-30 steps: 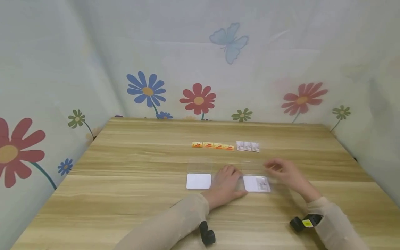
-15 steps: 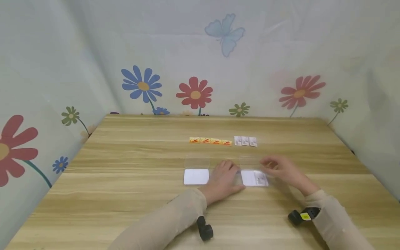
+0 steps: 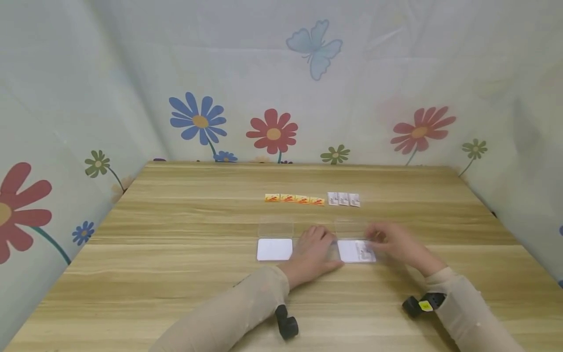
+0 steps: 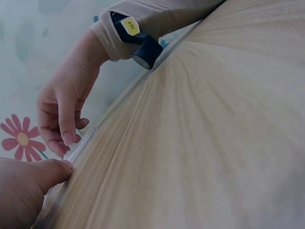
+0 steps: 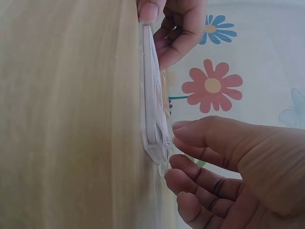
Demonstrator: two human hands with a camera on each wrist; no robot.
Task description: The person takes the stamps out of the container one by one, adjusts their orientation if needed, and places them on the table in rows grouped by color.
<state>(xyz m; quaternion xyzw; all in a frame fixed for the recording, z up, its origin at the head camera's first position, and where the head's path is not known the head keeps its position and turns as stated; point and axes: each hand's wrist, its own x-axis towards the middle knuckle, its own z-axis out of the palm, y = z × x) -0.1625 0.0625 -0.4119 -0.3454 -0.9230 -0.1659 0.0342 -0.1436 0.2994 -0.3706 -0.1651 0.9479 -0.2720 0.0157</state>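
Observation:
In the head view, a clear hinged plastic case (image 3: 345,250) lies with its transparent lid (image 3: 349,226) folded back and a white surface inside. A small printed white piece (image 3: 364,252) lies on its right part; in the right wrist view its end (image 5: 166,138) curves slightly. My left hand (image 3: 311,254) rests at the case's left end, thumb touching the near corner and fingers further back. My right hand (image 3: 398,247) is at the piece's right edge, fingers loosely bent. Thumb and fingertips (image 5: 181,128) are close beside it, with no grip visible. A similar case (image 3: 274,250) lies left of my left hand.
A row of several small yellow-orange printed pieces (image 3: 288,198) lies further back on the wood-grain table (image 3: 176,234). Beside them are three white printed pieces (image 3: 343,199). A floral curtain (image 3: 246,73) borders the table behind.
My right hand's fingertips have shifted slightly left and down over the printed piece's edge. The left hand keeps its place on the case. The head view has tilted a little.

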